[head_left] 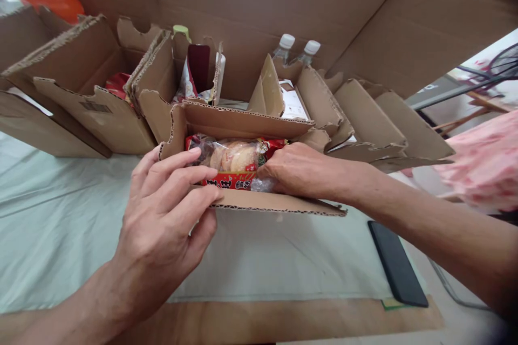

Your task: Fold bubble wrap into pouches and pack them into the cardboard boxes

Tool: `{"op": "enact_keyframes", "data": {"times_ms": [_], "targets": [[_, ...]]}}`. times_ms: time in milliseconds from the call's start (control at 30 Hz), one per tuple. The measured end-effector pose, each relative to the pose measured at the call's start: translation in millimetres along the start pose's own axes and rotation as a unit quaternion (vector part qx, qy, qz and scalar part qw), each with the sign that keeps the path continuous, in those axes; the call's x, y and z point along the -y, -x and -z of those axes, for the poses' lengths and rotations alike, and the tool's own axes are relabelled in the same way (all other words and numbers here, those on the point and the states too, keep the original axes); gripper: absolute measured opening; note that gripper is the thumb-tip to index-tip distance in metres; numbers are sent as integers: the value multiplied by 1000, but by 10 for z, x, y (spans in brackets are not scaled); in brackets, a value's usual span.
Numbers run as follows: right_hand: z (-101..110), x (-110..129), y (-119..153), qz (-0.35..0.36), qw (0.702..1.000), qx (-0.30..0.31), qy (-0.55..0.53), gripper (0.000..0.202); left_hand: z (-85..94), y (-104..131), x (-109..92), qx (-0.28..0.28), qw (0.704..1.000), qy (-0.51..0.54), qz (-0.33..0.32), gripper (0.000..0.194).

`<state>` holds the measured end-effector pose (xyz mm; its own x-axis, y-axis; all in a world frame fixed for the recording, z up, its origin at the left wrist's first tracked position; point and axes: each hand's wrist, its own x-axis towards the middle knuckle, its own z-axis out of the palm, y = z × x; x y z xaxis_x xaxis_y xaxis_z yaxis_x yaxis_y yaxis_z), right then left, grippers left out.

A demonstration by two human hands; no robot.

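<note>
A small open cardboard box (283,204) stands on the cloth in front of me. Inside lies a red and clear bag of rice crackers (232,159), pale round crackers showing through its window. My left hand (168,213) grips the box's left front corner, fingers reaching over the edge and thumb outside the front wall. Into the right side of the box reaches my right hand (295,167), its fingers closed on the bag's right end; the fingertips are partly hidden. Crinkled clear plastic (263,184) shows below that hand.
Behind stands a row of cardboard compartments (93,113), holding red packages (117,85), a white box (292,101) and other goods. Two white-capped bottles (286,43) rise behind them. A dark phone (397,264) lies at the right table edge. A pink patterned cloth (481,161) is far right.
</note>
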<state>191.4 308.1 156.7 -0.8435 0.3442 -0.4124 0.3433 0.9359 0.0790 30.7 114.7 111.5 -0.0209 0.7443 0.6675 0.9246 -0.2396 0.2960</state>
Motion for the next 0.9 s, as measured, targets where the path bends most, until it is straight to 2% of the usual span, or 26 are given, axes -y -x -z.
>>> {"op": "enact_keyframes", "data": {"times_ms": [67,100,167,200,267,300,333,400,500,600,667,767,833,900], "targets": [[40,-44,121,20,999,-31,-21,11,-9,15,-10,-15,1000,7,9,23],[66,-53,241,36,996,-77,-28,11,-8,42,-12,-33,999,15,17,30],[85,-26,593,41,972,-228,-42,23,10,142,0,-85,994,42,52,54],[58,12,800,11,949,-312,-52,28,24,211,18,-106,989,59,81,66],[-101,126,1183,-119,884,-442,-90,22,47,367,78,-113,975,95,168,76],[-232,191,1319,-205,854,-464,-115,17,47,440,118,-98,964,118,217,75],[-387,255,1396,-265,827,-475,-140,15,33,499,159,-75,952,143,259,74],[-714,360,1352,-320,803,-452,-219,23,-41,554,235,-31,930,202,304,72],[-1068,442,932,-277,787,-411,-367,43,-240,470,277,-2,907,286,308,64],[-1174,464,562,-229,749,-412,-465,45,-416,319,202,-33,888,333,314,66],[-1196,503,556,-227,738,-413,-484,45,-447,315,96,-50,883,339,320,69],[-1274,656,869,-241,749,-405,-466,33,-342,591,-127,-20,892,315,323,67],[-1315,826,1119,-230,762,-397,-456,30,-179,921,-287,0,894,290,341,67],[-1270,1027,1256,-192,767,-403,-461,28,54,1222,-398,1,882,249,401,67]]}}
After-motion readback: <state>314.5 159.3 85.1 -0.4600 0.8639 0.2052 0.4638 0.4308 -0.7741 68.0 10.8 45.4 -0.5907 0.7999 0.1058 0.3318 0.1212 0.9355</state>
